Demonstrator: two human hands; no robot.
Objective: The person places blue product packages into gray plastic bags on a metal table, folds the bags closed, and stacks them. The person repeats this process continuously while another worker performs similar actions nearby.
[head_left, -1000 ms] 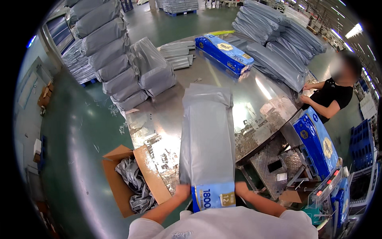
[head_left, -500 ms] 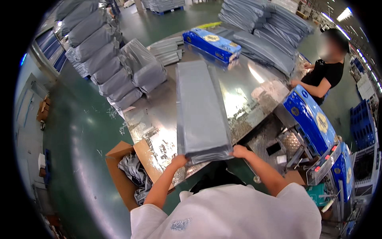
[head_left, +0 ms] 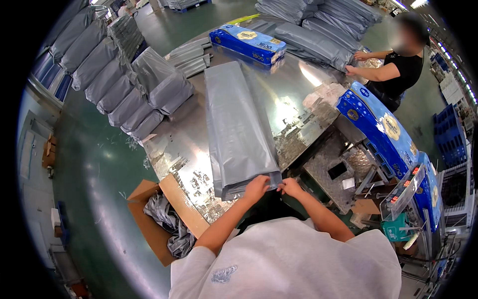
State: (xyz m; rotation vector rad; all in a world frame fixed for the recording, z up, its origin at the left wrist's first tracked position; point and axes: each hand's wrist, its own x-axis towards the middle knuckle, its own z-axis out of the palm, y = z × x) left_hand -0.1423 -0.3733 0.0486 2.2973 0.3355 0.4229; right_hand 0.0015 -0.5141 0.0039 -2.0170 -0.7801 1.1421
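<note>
A long grey plastic bag point(head_left: 238, 124) lies lengthwise in front of me on a shiny metal table point(head_left: 185, 130), plump along its length with a flat, loose near end. My left hand point(head_left: 257, 189) is closed on that near edge, close to its right part. Right beside it, my right hand point(head_left: 291, 188) pinches the bag's near right corner, fingers pressed together. The two hands are only a short gap apart. What fills the bag is hidden by the grey film.
Blue packs point(head_left: 249, 45) lie at the table's back and on a machine point(head_left: 398, 197) at right. Stacked filled grey bags point(head_left: 112, 74) stand left. An open cardboard box point(head_left: 144, 226) holds crumpled grey film. A co-worker point(head_left: 398, 74) handles grey bags point(head_left: 313, 45) at the far right.
My left hand has moved right along the bag's near edge, from its left corner to beside my right hand. The co-worker's arms have reached out to the grey bags.
</note>
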